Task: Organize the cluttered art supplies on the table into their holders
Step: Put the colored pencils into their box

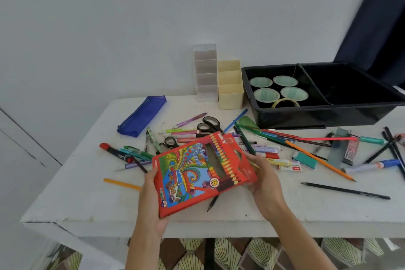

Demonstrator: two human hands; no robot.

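Observation:
A red colour-pencil box [197, 173] is held tilted above the white table [87, 204], its window showing an empty inside. My left hand [150, 195] grips its lower left edge. My right hand [263, 180] grips its right end and also pinches a thin pale stick there. Pens, pencils and markers lie scattered behind the box, with black scissors [209, 125]. A blue pencil pouch [141, 115] lies at the back left. A cream holder [230, 84] and a clear holder [205, 72] stand empty by the wall.
A black divided tray [350, 109] at the back right holds several round lidded cups and a tape roll [286, 102]. A black pencil [345, 190] and an orange pencil [320, 160] lie to the right, an orange stick [121, 183] to the left. Table edge runs close below my hands.

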